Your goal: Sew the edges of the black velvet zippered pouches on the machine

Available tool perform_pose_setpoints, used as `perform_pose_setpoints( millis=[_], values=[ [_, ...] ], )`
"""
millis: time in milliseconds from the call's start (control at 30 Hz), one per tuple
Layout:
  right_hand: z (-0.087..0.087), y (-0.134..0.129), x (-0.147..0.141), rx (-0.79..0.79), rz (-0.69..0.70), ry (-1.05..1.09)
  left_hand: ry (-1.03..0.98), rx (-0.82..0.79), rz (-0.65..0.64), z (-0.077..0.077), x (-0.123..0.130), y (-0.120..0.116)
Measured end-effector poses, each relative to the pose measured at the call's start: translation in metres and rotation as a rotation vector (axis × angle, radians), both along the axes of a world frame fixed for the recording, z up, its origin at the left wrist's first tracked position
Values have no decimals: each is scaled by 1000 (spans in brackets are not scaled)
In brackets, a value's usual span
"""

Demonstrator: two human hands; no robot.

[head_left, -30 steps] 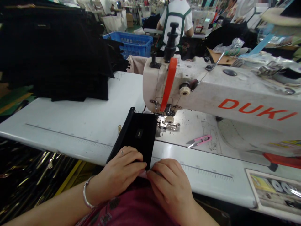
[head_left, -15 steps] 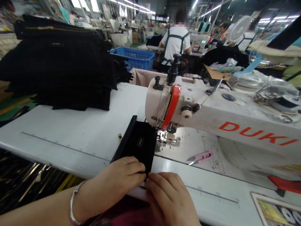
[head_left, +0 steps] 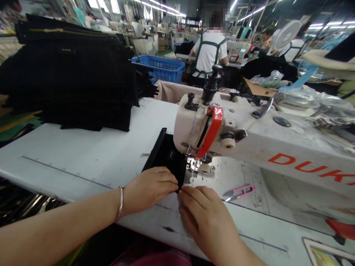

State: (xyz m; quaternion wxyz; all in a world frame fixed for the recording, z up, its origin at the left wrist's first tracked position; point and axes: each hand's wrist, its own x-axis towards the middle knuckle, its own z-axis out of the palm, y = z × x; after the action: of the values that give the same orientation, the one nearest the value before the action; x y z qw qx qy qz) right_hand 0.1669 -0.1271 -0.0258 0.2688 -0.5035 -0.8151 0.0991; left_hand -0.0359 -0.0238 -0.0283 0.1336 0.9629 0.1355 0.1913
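- Both hands and the black fabric panel (head_left: 166, 163) have slid forward, away from the person, since half a second ago; the pink-handled thread snips (head_left: 242, 192) stay beside the machine.
- Left hand (head_left: 149, 189), with a ring and a silver bangle (head_left: 120, 203), lies over the panel's near part, fingers drawn together at its near right corner; whether they pinch or only press, I cannot tell.
- Right hand (head_left: 208, 214) curves its fingertips to that same corner, just beside the left fingertips; its thumb is hidden, so its grip is unclear too.
- Panel on the white table (head_left: 91, 147), small label (head_left: 171, 154) facing up, right edge at the presser foot (head_left: 201, 167); how much lies beneath is unclear.
- Small gold-coloured metal piece (head_left: 145, 154) beside the panel's left edge.
- DUKI sewing machine (head_left: 249, 129) with a red guard (head_left: 211, 131) above the foot.
- Tall stack of black fabric pieces (head_left: 66, 81) at the table's far left.
- Behind, a blue plastic crate (head_left: 166, 69) and a co-worker (head_left: 210, 51) in white, facing away.
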Motion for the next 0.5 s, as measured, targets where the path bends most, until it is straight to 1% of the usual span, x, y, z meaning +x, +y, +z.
perform_pose_setpoints(
  millis=[133, 233, 367, 500],
  values=[
    [5, 16, 9, -75, 14, -78, -21, -19, -4, -1, 6, 15],
    [5, 27, 15, -91, 8, -129, -17, -32, 17, -6, 10, 26],
    [-1, 39, 20, -91, -11, -152, -13, -64, 53, -9, 15, 40],
    [-8, 46, 20, -98, -61, -173, -23, -41, 72, -8, 20, 54]
  ],
)
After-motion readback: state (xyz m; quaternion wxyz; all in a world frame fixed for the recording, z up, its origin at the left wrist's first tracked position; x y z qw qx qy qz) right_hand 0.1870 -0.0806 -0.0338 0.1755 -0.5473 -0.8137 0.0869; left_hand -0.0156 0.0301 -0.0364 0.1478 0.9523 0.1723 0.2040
